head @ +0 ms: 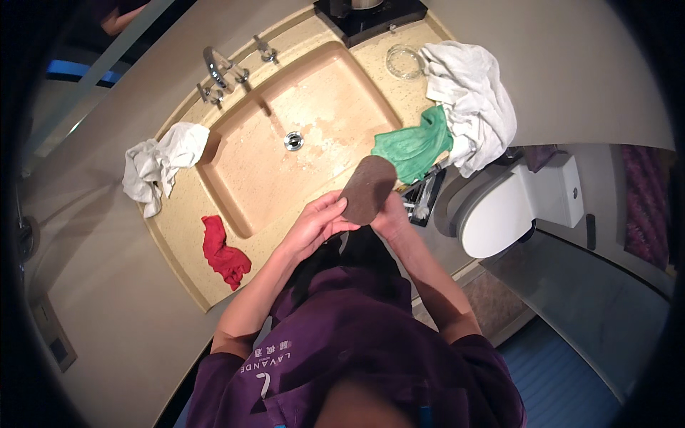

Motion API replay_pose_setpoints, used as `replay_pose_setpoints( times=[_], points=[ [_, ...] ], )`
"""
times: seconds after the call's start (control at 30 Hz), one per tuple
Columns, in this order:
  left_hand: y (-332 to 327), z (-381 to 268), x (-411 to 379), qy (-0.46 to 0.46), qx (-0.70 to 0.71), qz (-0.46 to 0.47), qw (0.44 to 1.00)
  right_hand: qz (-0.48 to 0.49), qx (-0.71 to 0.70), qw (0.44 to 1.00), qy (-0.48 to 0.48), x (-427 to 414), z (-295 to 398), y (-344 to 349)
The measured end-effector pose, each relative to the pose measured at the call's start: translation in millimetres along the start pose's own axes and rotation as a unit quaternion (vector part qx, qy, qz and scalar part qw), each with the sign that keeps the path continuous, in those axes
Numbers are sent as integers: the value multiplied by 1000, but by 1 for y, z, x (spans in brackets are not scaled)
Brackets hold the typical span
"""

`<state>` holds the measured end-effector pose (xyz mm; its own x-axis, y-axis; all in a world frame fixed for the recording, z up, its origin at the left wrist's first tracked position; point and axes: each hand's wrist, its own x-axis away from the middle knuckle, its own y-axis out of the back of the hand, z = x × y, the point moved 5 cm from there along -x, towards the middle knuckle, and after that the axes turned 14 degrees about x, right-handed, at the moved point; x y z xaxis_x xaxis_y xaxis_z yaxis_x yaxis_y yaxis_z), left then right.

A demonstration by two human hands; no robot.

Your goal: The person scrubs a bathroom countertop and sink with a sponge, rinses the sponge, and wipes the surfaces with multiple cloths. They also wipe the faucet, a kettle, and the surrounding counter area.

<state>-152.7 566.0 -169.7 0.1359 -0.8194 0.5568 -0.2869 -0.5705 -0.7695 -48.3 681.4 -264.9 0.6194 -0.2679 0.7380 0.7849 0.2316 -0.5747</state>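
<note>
A dark brown, round-ended piece that looks like a pad (369, 190) is tilted over the front edge of the washbasin counter. My left hand (318, 222) grips its left edge, with the thumb on top and the fingers below. My right hand (393, 216) is behind its lower right side. The pad hides those fingers, so their hold on it does not show. Beyond the pad lies the beige rectangular basin (326, 107), wet inside, with a chrome drain (294, 140). A green cloth (415, 144) drapes over the counter's right part, just past the pad.
A chrome faucet (217, 69) with two side handles stands behind the basin. A red cloth (223, 254) and a white cloth (166, 160) lie to the left. On the right are a bunched white towel (471, 101), a glass ashtray (404, 61) and a toilet (497, 214). A black tray (369, 24) sits at the back.
</note>
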Motion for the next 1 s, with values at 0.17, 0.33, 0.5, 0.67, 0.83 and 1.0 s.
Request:
replay_pose_setpoints(
  times=[0.17, 0.33, 0.5, 0.67, 0.83, 1.0],
  points=[
    [-5, 9, -6, 2, 24, -38, 999, 17, 80, 996, -43, -15, 5, -2],
    [12, 5, 3, -68, 36, -79, 994, 128, 209, 969, 28, -22, 24, -11],
    [77, -32, 46, -182, 2, -226, 957, 138, 265, 954, 27, -34, 46, 3],
    [145, -76, 133, -292, -45, -355, 887, 112, 329, 937, 27, -36, 59, 9],
    [210, -97, 211, -357, -62, -459, 811, 111, 305, 946, -14, -34, 49, -3],
    [291, -119, 258, -369, -79, -520, 766, 100, 311, 944, -33, -28, 21, -17]
  ],
)
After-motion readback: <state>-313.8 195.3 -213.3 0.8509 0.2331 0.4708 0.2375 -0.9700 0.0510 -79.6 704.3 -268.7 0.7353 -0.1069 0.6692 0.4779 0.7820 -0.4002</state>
